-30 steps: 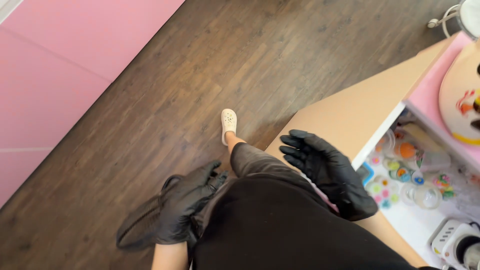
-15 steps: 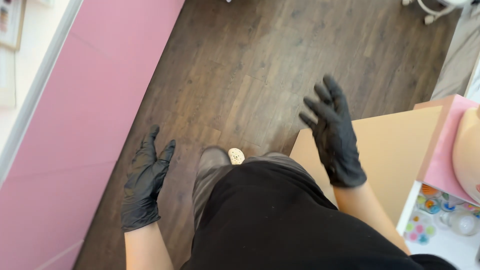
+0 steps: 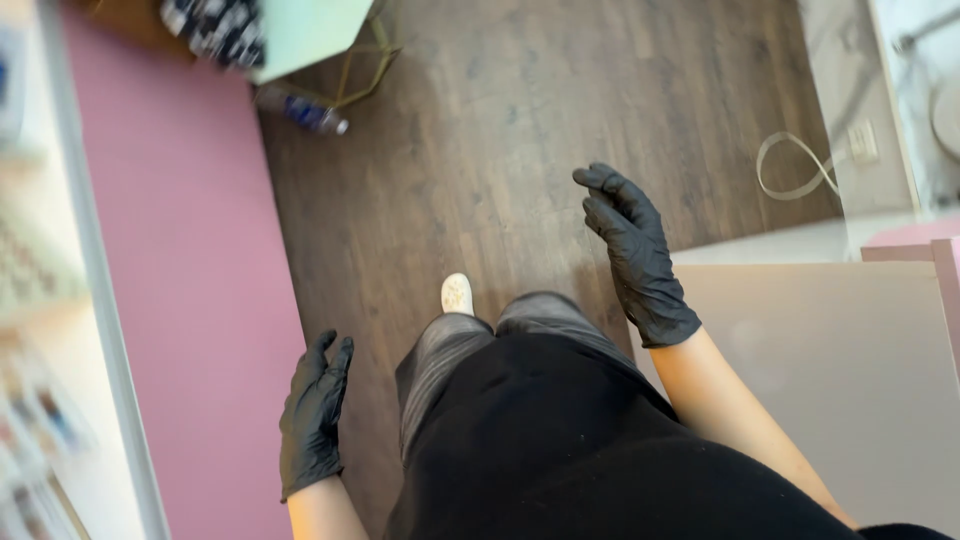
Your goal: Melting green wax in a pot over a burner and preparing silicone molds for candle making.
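Both hands, the left hand (image 3: pixel 315 415) and the right hand (image 3: pixel 635 255), are sheathed in thin black rubbery gloves with a slight sheen. Matt dark wood-grain planking is seen on the floor (image 3: pixel 520 130); a smooth matt tan face is shown by the counter (image 3: pixel 850 370).

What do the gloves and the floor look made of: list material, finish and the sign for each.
Left hand and right hand: thin black gloves, likely nitrile or latex; they cling with fine wrinkles and a soft sheen. Both are open and hold nothing.
Floor: dark brown wood-look planks, matte, with visible grain and plank seams; whether real wood, laminate or vinyl cannot be told.
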